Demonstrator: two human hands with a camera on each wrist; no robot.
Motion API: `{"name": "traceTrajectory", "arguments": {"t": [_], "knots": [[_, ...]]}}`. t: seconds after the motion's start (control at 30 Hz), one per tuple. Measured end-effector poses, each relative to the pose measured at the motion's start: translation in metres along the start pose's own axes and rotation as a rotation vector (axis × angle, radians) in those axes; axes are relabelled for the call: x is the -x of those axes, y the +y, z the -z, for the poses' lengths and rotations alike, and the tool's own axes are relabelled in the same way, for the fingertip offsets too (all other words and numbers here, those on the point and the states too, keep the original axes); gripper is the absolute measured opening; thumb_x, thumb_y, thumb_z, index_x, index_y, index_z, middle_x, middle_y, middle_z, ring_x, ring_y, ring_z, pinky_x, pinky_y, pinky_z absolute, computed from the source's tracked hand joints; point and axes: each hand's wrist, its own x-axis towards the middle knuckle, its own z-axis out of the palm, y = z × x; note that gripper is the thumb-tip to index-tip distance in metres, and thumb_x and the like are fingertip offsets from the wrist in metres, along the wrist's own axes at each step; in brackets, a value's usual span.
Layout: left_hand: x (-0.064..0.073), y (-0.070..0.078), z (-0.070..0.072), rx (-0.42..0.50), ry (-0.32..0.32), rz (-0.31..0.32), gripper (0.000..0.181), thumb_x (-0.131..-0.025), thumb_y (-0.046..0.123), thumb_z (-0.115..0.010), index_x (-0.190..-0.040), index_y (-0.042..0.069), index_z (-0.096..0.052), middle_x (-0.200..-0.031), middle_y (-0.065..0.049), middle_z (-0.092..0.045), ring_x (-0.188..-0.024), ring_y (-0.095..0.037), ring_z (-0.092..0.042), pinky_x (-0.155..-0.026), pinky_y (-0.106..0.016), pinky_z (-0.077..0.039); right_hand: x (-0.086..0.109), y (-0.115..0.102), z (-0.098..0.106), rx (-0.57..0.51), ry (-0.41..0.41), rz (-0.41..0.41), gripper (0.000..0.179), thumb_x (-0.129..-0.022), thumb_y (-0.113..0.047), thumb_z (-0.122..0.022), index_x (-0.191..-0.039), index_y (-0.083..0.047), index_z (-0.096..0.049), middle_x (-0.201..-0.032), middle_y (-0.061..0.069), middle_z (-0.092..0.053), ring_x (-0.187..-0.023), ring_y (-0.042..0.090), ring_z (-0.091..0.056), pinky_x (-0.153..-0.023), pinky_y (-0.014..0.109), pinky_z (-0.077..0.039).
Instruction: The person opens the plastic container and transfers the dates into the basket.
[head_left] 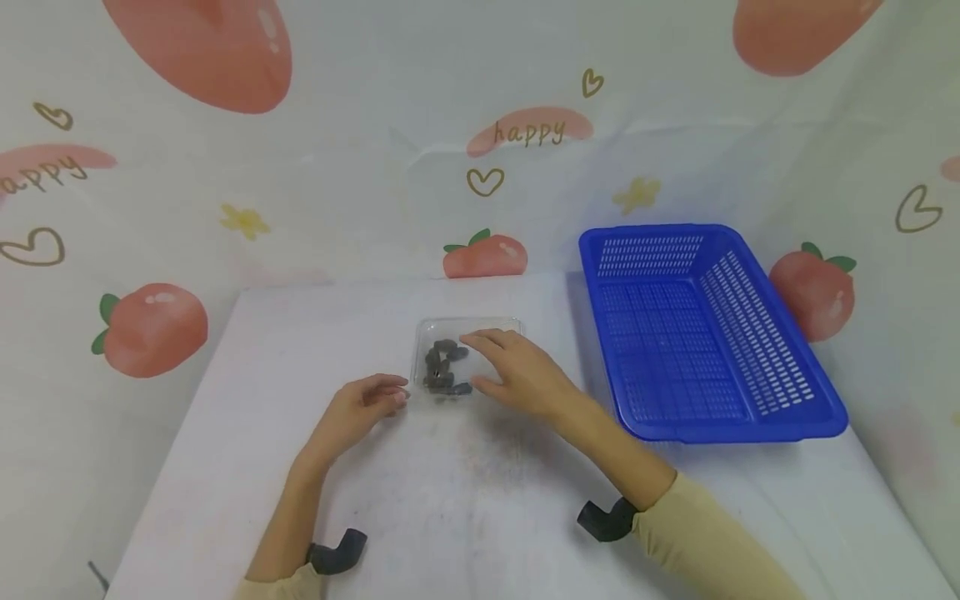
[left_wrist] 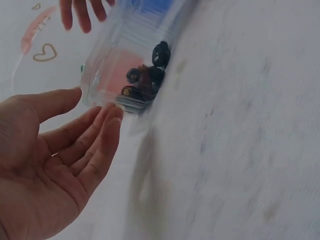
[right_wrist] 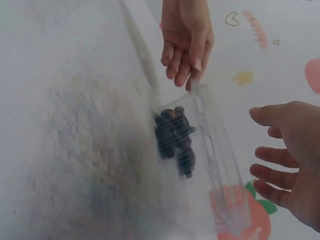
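A clear plastic box stands on the white table with several small dark, oblong pieces gathered in its left part. At the box's left edge is my left hand, fingers loosely bent; in the left wrist view the fingertips and thumb come right up to the box's corner. Over the box's right side my right hand spreads its fingers and holds nothing. The right wrist view has that hand beside the box wall, thumb and fingers apart. Dark pieces show through the clear plastic, blurred.
A large blue perforated basket stands to the right of the box on the white-covered table. Behind rises a white cloth backdrop printed with red fruit, hearts and words. Each forearm has a black band-like mount at the sleeve.
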Motion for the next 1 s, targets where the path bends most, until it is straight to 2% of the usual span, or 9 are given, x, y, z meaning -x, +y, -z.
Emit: {"name": "traceTrajectory", "arguments": {"t": [0.17, 0.3, 0.4, 0.63, 0.83, 1.0], "knots": [[-0.004, -0.005, -0.003, 0.18, -0.042, 0.043, 0.032, -0.099, 0.019, -0.062, -0.122, -0.003, -0.064, -0.109, -0.016, -0.071, -0.096, -0.024, -0.069, -0.085, -0.031, -0.055, -0.007, -0.006, -0.011, -0.035, -0.003, 0.009, 0.054, -0.092, -0.027, -0.072, -0.141, -0.013, -0.054, -0.136, 0.008, -0.058, -0.124, 0.026, -0.055, -0.104, 0.041, -0.044], [-0.008, -0.01, -0.007, 0.292, -0.08, 0.036, 0.033, -0.099, 0.016, -0.061, -0.122, -0.009, -0.062, -0.108, -0.021, -0.071, -0.093, -0.025, -0.07, -0.082, -0.03, -0.056, -0.011, -0.007, -0.018, -0.053, 0.005, 0.013, 0.05, -0.092, -0.025, -0.073, -0.138, -0.014, -0.057, -0.134, 0.006, -0.06, -0.123, 0.025, -0.056, -0.104, 0.04, -0.044], [-0.009, -0.012, -0.01, 0.333, -0.09, 0.04, 0.035, -0.099, 0.016, -0.062, -0.121, -0.01, -0.062, -0.107, -0.022, -0.071, -0.091, -0.024, -0.071, -0.081, -0.031, -0.056, -0.014, -0.008, -0.023, -0.064, 0.02, 0.024, 0.046, -0.091, -0.023, -0.073, -0.134, -0.014, -0.06, -0.13, 0.005, -0.062, -0.121, 0.024, -0.057, -0.103, 0.04, -0.044], [-0.012, -0.016, -0.015, 0.415, -0.082, 0.108, 0.036, -0.099, 0.015, -0.062, -0.122, -0.012, -0.061, -0.107, -0.02, -0.07, -0.092, -0.021, -0.07, -0.082, -0.032, -0.057, -0.025, -0.015, -0.037, -0.071, 0.034, 0.079, 0.035, -0.091, -0.02, -0.074, -0.124, -0.012, -0.067, -0.121, 0.002, -0.067, -0.111, 0.02, -0.061, -0.096, 0.034, -0.048], [-0.012, -0.017, -0.017, 0.453, -0.092, 0.098, 0.038, -0.099, 0.013, -0.06, -0.124, -0.015, -0.058, -0.113, -0.022, -0.068, -0.096, -0.02, -0.069, -0.084, -0.032, -0.056, -0.03, -0.019, -0.046, -0.078, 0.043, 0.109, 0.03, -0.089, -0.015, -0.075, -0.118, -0.01, -0.071, -0.112, 0.0, -0.069, -0.103, 0.019, -0.061, -0.09, 0.031, -0.049], [-0.012, -0.016, -0.017, 0.476, -0.101, 0.101, 0.038, -0.099, 0.012, -0.06, -0.124, -0.017, -0.056, -0.112, -0.023, -0.068, -0.094, -0.017, -0.07, -0.084, -0.031, -0.056, -0.034, -0.021, -0.053, -0.079, 0.06, 0.114, 0.028, -0.088, -0.013, -0.076, -0.116, -0.012, -0.073, -0.11, -0.002, -0.067, -0.105, 0.016, -0.06, -0.093, 0.028, -0.048]]}}
